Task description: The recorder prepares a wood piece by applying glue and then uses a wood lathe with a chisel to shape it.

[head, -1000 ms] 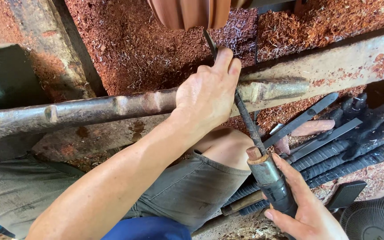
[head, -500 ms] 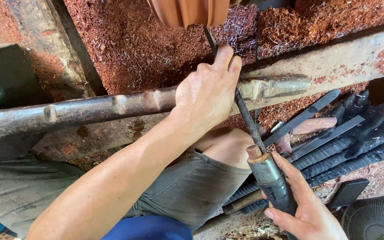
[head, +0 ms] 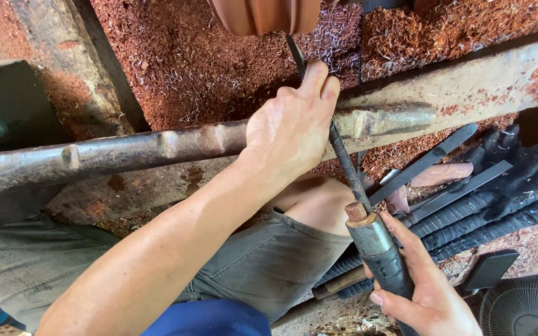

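Red-brown shavings point(head: 175, 68) heaped behind a rusty bar point(head: 126, 152). Left hand point(head: 294, 127) pressing a chisel point(head: 344, 163) on that bar, tip at a turned wood piece point(head: 263, 14) (top edge). Right hand point(head: 421, 292) wrapped around the chisel's handle point(head: 381, 255), spare tools point(head: 468, 193) alongside.

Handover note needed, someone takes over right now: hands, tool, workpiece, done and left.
Left hand: lies on the metal rest bar, fingers pinning the turning chisel shaft against it.
Right hand: closed around the chisel's handle, low and near the body.
Chisel tip points up at the reddish wood workpiece at the top edge; whether they touch cannot be told.
Done: workpiece already rounded and ribbed; red shavings piled behind the bar.
Left: cannot tell how much shaping is left, most of the piece is out of frame.
Spare long-handled tools lie to the right.
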